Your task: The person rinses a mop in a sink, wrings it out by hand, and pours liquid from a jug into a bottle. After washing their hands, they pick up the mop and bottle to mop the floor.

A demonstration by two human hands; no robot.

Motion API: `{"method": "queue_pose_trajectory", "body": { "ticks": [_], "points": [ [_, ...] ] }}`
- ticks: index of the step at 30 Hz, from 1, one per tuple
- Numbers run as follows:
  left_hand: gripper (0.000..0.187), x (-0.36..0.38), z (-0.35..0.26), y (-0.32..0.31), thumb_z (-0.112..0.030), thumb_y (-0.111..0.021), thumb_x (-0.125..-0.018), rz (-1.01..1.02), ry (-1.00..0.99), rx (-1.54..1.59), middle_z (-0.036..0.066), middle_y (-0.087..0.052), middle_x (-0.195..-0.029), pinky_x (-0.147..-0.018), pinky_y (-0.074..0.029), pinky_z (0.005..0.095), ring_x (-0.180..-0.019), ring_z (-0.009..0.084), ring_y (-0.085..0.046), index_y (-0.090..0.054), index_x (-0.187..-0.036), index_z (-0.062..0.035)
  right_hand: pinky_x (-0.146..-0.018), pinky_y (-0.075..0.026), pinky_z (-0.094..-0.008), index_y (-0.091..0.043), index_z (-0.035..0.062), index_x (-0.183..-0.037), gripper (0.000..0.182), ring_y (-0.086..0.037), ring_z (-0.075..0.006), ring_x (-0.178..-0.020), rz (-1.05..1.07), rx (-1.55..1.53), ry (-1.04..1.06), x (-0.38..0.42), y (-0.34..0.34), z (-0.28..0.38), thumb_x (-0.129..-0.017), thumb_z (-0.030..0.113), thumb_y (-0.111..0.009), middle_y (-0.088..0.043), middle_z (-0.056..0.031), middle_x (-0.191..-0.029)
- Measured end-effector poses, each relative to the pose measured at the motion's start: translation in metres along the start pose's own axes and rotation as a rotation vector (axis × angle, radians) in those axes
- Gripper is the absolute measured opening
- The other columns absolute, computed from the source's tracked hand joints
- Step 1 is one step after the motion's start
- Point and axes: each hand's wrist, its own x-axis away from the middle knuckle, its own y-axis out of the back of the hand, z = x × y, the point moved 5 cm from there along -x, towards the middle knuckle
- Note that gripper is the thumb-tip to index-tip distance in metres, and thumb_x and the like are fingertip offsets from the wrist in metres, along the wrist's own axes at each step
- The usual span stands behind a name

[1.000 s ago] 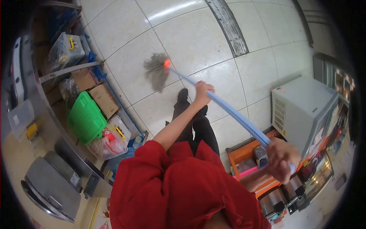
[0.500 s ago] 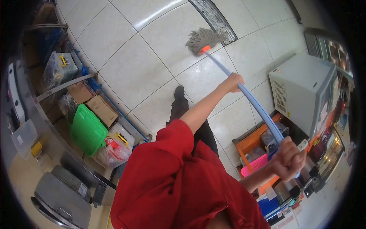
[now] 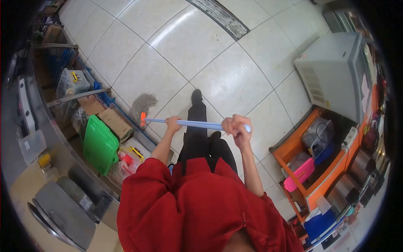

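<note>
A string mop with a light blue handle [image 3: 199, 124] lies across the view in front of me. Its grey strands [image 3: 142, 105] and orange connector are at the left, against the tiled floor beside the low shelf. My left hand [image 3: 172, 124] is closed around the lower part of the handle, nearer the mop head. Close to the handle's rounded top end, my right hand [image 3: 236, 128] is wrapped around it. Below the handle show my dark trousers and a black shoe [image 3: 197, 97].
On the left, a low shelf holds a green plastic lid [image 3: 100, 145], cardboard boxes [image 3: 115, 123] and a clear bin [image 3: 75, 82]. At right stand a grey-white appliance [image 3: 331, 75] and an orange cabinet [image 3: 300, 130]. A metal drain strip [image 3: 222, 19] crosses the pale tiles.
The mop head has swept from the far middle of the floor to the left, near the shelf. Both hands have moved left, and the handle has swung from a steep slant to nearly level.
</note>
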Motion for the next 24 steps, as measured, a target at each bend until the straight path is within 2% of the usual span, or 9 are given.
{"method": "queue_pose_trajectory", "body": {
  "ticks": [2,4,7,11,13,15,18,21,24],
  "points": [
    [0.011,0.035,0.003,-0.015,-0.03,-0.06,-0.059,-0.011,0.035,-0.081,0.005,-0.057,-0.07,-0.082,-0.029,0.0518,-0.081,0.0245,-0.054,-0.06,-0.057,-0.0194,-0.045,-0.03,-0.0272,-0.033,0.0053,-0.05,0.033,-0.033,-0.0136,-0.043,0.133,0.039,-0.057,0.05,-0.007,0.003,-0.076,0.018,-0.049,-0.035,-0.0027,-0.046],
    [0.012,0.062,-0.029,-0.03,-0.029,-0.059,-0.062,-0.115,-0.11,-0.069,0.006,-0.055,-0.065,-0.074,-0.037,0.0471,-0.073,0.0262,-0.055,-0.059,-0.056,-0.0178,-0.045,-0.03,-0.0273,-0.034,0.0039,-0.05,0.032,-0.035,-0.0143,-0.044,0.113,0.101,-0.023,0.107,0.006,0.024,-0.075,0.016,-0.049,-0.037,-0.0041,-0.047],
    [0.02,0.093,-0.111,-0.053,-0.028,-0.054,-0.068,-0.025,-0.503,0.085,0.009,-0.053,-0.06,-0.051,-0.04,0.041,-0.06,0.0306,-0.053,-0.055,-0.054,-0.0125,-0.046,-0.031,-0.0282,-0.035,0.0011,-0.05,0.028,-0.037,-0.0162,-0.046,0.036,0.23,0.063,0.188,0.014,0.086,-0.072,0.012,-0.048,-0.041,-0.0071,-0.05],
    [0.037,0.159,-0.246,-0.077,-0.038,-0.053,-0.073,0.302,-0.755,0.144,0.014,-0.053,-0.055,-0.054,-0.042,0.0423,-0.058,0.0335,-0.054,-0.058,-0.053,-0.0084,-0.042,-0.028,-0.0292,-0.032,0.0022,-0.049,0.027,-0.034,-0.0178,-0.04,-0.192,0.457,0.206,0.294,-0.008,0.176,-0.067,0.012,-0.05,-0.036,-0.0066,-0.046],
    [0.04,0.194,-0.294,-0.111,-0.037,-0.052,-0.075,0.373,-0.816,0.148,0.015,-0.052,-0.053,-0.052,-0.041,0.0429,-0.055,0.0343,-0.052,-0.055,-0.05,-0.0067,-0.041,-0.028,-0.0288,-0.032,0.0036,-0.048,0.024,-0.035,-0.0184,-0.038,-0.179,0.497,0.309,0.335,-0.024,0.209,-0.062,0.01,-0.05,-0.035,-0.0065,-0.044],
    [0.038,0.235,-0.353,-0.118,-0.032,-0.052,-0.076,0.45,-0.965,0.241,0.016,-0.05,-0.051,-0.049,-0.04,0.0416,-0.051,0.0342,-0.05,-0.052,-0.048,-0.0051,-0.041,-0.028,-0.0279,-0.034,0.0051,-0.047,0.02,-0.037,-0.0168,-0.038,-0.107,0.604,0.398,0.37,-0.042,0.231,-0.058,0.006,-0.051,-0.036,-0.0077,-0.043],
    [0.034,0.317,-0.424,-0.097,-0.022,-0.055,-0.074,0.499,-1.167,0.448,0.015,-0.048,-0.048,-0.047,-0.039,0.0394,-0.048,0.0339,-0.047,-0.049,-0.046,-0.0047,-0.043,-0.035,-0.0283,-0.036,0.0074,-0.047,0.022,-0.041,-0.017,-0.039,0.252,0.741,0.426,0.419,-0.078,0.276,-0.061,0.003,-0.052,-0.039,-0.008,-0.045],
    [0.03,0.386,-0.461,-0.07,-0.018,-0.056,-0.074,0.518,-1.271,0.493,0.013,-0.048,-0.047,-0.046,-0.039,0.0402,-0.047,0.0326,-0.048,-0.05,-0.047,-0.0056,-0.041,-0.034,-0.0282,-0.036,0.0096,-0.05,0.024,-0.039,-0.0158,-0.037,0.555,0.632,0.535,0.456,-0.105,0.317,-0.068,0.004,-0.05,-0.038,-0.0051,-0.044],
    [0.026,0.407,-0.473,-0.056,-0.017,-0.056,-0.072,0.51,-1.268,0.516,0.009,-0.049,-0.046,-0.053,-0.039,0.0362,-0.048,0.0285,-0.05,-0.051,-0.049,-0.0086,-0.039,-0.033,-0.028,-0.035,0.0117,-0.052,0.027,-0.038,-0.0146,-0.036,0.701,0.576,0.599,0.488,-0.124,0.342,-0.075,0.005,-0.048,-0.036,-0.0022,-0.043]
  ]
}}
